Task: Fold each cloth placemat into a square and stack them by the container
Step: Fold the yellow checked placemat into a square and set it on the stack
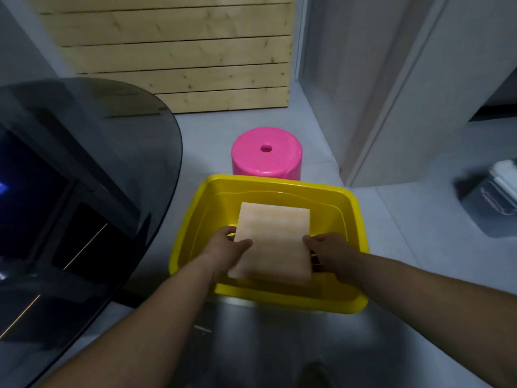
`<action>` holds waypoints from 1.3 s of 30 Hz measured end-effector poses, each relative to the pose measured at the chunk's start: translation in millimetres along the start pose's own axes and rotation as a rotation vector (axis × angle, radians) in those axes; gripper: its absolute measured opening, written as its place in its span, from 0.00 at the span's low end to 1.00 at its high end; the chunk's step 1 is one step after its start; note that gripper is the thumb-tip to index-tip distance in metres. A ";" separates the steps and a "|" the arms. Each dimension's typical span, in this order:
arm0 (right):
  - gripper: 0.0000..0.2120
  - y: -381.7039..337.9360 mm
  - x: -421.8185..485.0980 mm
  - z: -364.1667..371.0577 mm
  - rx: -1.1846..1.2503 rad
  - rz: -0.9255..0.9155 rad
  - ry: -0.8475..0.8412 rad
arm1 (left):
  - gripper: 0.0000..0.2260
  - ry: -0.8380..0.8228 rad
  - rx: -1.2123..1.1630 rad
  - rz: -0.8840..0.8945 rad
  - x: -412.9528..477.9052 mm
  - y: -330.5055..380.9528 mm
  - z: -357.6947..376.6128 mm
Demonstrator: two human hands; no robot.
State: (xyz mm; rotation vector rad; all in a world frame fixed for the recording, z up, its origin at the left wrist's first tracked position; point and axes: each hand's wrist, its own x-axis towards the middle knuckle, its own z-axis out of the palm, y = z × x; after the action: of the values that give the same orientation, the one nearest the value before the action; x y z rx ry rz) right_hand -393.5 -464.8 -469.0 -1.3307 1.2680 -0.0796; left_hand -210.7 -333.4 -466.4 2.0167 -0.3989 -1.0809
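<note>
In the lower middle of the frame, a folded pale orange cloth placemat (274, 242) is held by both hands over the open yellow container (201, 219). It looks nearly square and thick, like several layers. The left hand (229, 246) grips its left edge with the thumb on top and the other fingers curled under the cloth. The right hand (331, 252) grips the right edge in the same way, thumb on top. The near edge of the placemat covers part of the near wall of the container, and its far edge is over the middle of the inside. I cannot tell if the cloth touches the bottom of the container or is raised above it. The container stands on the grey tiled floor (419, 261). Just behind it, toward the centre of the frame, there is a round pink stool (267, 161) with a small hole in its top. A dark glass desk (112, 149) with a curved edge fills the left side of the frame. A wall of light wooden boards (181, 51) is at the upper left.
</note>
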 end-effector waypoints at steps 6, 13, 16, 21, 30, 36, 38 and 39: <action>0.18 5.9 36.3 16.2 0.032 0.065 -0.006 | 0.21 -0.053 0.027 -0.112 36.3 -10.6 4.1; 0.25 22.8 73.3 40.4 -0.088 0.108 -0.013 | 0.30 -0.018 0.079 -0.184 72.1 -18.8 15.1; 0.25 27.5 82.8 44.6 -0.090 0.141 -0.054 | 0.33 -0.016 0.128 -0.198 81.9 -27.9 19.5; 0.24 30.2 91.6 49.2 -0.133 0.176 -0.050 | 0.33 -0.040 0.221 -0.195 88.5 -37.7 23.7; 0.23 35.6 97.6 48.5 -0.214 0.181 -0.030 | 0.28 -0.083 0.225 -0.174 93.3 -42.4 25.4; 0.22 35.2 95.1 46.5 -0.197 0.191 -0.058 | 0.31 -0.067 0.201 -0.194 93.5 -44.1 25.0; 0.22 34.3 93.4 44.4 -0.193 0.187 -0.056 | 0.38 -0.063 0.225 -0.201 91.5 -41.9 25.2; 0.23 33.1 91.3 43.9 -0.201 0.183 -0.049 | 0.42 -0.058 0.239 -0.204 89.2 -39.7 24.9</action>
State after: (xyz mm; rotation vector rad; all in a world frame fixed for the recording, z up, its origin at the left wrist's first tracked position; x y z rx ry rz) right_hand -345.9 -486.1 -562.0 -1.3710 1.3777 0.2122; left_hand -182.1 -373.4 -554.3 2.2801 -0.3724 -1.2688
